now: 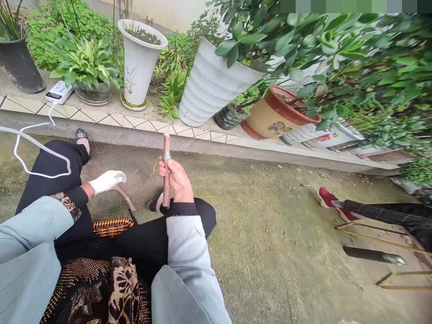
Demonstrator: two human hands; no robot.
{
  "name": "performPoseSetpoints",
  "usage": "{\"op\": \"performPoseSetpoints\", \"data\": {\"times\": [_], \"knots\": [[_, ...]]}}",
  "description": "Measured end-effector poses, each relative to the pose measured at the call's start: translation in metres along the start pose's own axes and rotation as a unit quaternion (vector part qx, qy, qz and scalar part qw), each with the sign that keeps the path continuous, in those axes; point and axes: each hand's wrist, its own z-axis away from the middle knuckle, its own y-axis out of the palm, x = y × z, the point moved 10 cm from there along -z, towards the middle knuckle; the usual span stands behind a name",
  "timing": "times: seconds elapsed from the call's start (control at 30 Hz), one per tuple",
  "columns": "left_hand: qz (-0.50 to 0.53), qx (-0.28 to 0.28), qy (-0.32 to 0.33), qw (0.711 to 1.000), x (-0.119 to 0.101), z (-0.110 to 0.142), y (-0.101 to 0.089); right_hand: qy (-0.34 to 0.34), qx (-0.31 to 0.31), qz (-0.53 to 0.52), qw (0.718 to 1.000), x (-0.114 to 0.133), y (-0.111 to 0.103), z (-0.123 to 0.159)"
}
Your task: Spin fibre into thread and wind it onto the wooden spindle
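My right hand (177, 178) is bare and closed round a reddish-brown stick-like tool (166, 148) with a metal ring near its top; it stands upright in front of my knee. My left hand (107, 181) wears a white glove and is curled over the end of a curved brown handle (125, 198) that runs down toward a woven orange and black seat (112, 226). I am sitting, with black trousers and light blue sleeves in view.
A tiled ledge (101, 118) carries several plant pots, among them a tall white pot (139, 63), a ribbed white pot (212, 85) and a terracotta pot (275, 114). A power bank (59, 92) with a white cable lies there. Another person's red shoe (326, 198) shows at right.
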Motion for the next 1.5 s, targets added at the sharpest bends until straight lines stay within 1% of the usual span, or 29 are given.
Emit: {"op": "performPoseSetpoints", "data": {"times": [0.03, 0.13, 0.2, 0.27, 0.33, 0.4, 0.43, 0.47, 0.5, 0.53, 0.57, 0.63, 0.67, 0.7, 0.73, 0.77, 0.87, 0.93, 0.97, 1.0, 1.03, 1.07, 1.1, 1.17, 1.23, 1.3, 1.33, 1.4, 1.5], "knots": [[-0.059, 0.005, 0.013, 0.998, -0.002, -0.001, 0.0, -0.004, 0.013, 0.008, 1.0, 0.002, 0.003, 0.0], [-0.203, 0.018, 0.002, 0.979, -0.003, 0.0, 0.002, -0.015, 0.033, 0.061, 0.998, 0.006, 0.009, -0.004], [-0.259, 0.027, -0.003, 0.966, -0.006, 0.003, 0.008, -0.023, 0.001, 0.124, 0.992, 0.009, 0.004, -0.011], [-0.264, 0.071, 0.02, 0.962, -0.015, 0.009, 0.025, -0.03, -0.044, 0.157, 0.986, 0.014, -0.003, -0.019], [-0.237, 0.102, 0.041, 0.965, -0.027, 0.014, 0.039, -0.039, -0.038, 0.138, 0.989, 0.019, -0.003, -0.028], [-0.227, 0.105, 0.053, 0.967, -0.039, 0.016, 0.042, -0.05, 0.0, 0.136, 0.989, 0.025, -0.001, -0.038], [-0.243, 0.104, 0.054, 0.963, -0.045, 0.017, 0.042, -0.048, -0.001, 0.173, 0.984, 0.027, -0.004, -0.043], [-0.26, 0.103, 0.058, 0.958, -0.05, 0.017, 0.04, -0.04, -0.024, 0.242, 0.969, 0.027, -0.013, -0.049], [-0.279, 0.108, 0.064, 0.952, -0.057, 0.017, 0.04, -0.026, -0.06, 0.334, 0.94, 0.027, -0.025, -0.054], [-0.296, 0.116, 0.08, 0.945, -0.065, 0.017, 0.039, -0.01, -0.095, 0.436, 0.895, 0.027, -0.036, -0.06], [-0.313, 0.127, 0.098, 0.936, -0.073, 0.017, 0.04, 0.002, -0.119, 0.532, 0.838, 0.027, -0.043, -0.065], [-0.346, 0.157, 0.132, 0.915, -0.088, 0.015, 0.042, 0.013, -0.121, 0.674, 0.729, 0.023, -0.048, -0.078], [-0.354, 0.177, 0.147, 0.906, -0.095, 0.013, 0.042, 0.021, -0.107, 0.714, 0.691, 0.016, -0.047, -0.085], [-0.353, 0.185, 0.156, 0.904, -0.102, 0.009, 0.04, 0.037, -0.089, 0.738, 0.668, 0.008, -0.047, -0.091], [-0.344, 0.174, 0.161, 0.908, -0.11, 0.002, 0.033, 0.059, -0.07, 0.749, 0.656, -0.002, -0.046, -0.097], [-0.332, 0.139, 0.164, 0.919, -0.119, -0.007, 0.02, 0.085, -0.051, 0.753, 0.651, -0.013, -0.046, -0.101], [-0.284, 0.013, 0.147, 0.947, -0.135, -0.038, -0.026, 0.137, 0.008, 0.745, 0.653, -0.036, -0.036, -0.104], [-0.27, -0.062, 0.129, 0.952, -0.137, -0.055, -0.053, 0.165, 0.085, 0.728, 0.659, -0.051, -0.019, -0.093], [-0.27, -0.089, 0.122, 0.951, -0.136, -0.063, -0.062, 0.206, 0.202, 0.687, 0.667, -0.068, -0.002, -0.078], [-0.271, -0.101, 0.112, 0.951, -0.132, -0.071, -0.068, 0.236, 0.33, 0.607, 0.683, -0.08, 0.021, -0.054], [-0.27, -0.106, 0.104, 0.952, -0.127, -0.078, -0.071, 0.252, 0.415, 0.523, 0.7, -0.08, 0.041, -0.033], [-0.263, -0.11, 0.095, 0.954, -0.122, -0.084, -0.073, 0.235, 0.453, 0.457, 0.729, -0.068, 0.057, -0.022], [-0.258, -0.111, 0.085, 0.956, -0.116, -0.089, -0.074, 0.205, 0.463, 0.407, 0.76, -0.053, 0.068, -0.017], [-0.254, -0.105, 0.06, 0.959, -0.104, -0.098, -0.075, 0.12, 0.417, 0.349, 0.831, -0.016, 0.074, -0.024], [-0.256, -0.08, 0.028, 0.963, -0.094, -0.103, -0.073, 0.034, 0.285, 0.292, 0.912, 0.022, 0.058, -0.047], [-0.282, -0.026, 0.007, 0.959, -0.088, -0.106, -0.064, -0.029, 0.143, 0.244, 0.959, 0.048, 0.03, -0.069], [-0.3, 0.01, 0.01, 0.954, -0.088, -0.107, -0.056, -0.048, 0.087, 0.225, 0.969, 0.054, 0.018, -0.079], [-0.327, 0.086, 0.049, 0.94, -0.094, -0.108, -0.036, -0.064, 0.009, 0.209, 0.976, 0.057, 0.002, -0.097], [-0.344, 0.178, 0.125, 0.913, -0.104, -0.103, -0.01, -0.05, -0.058, 0.284, 0.956, 0.051, -0.007, -0.122]]}}
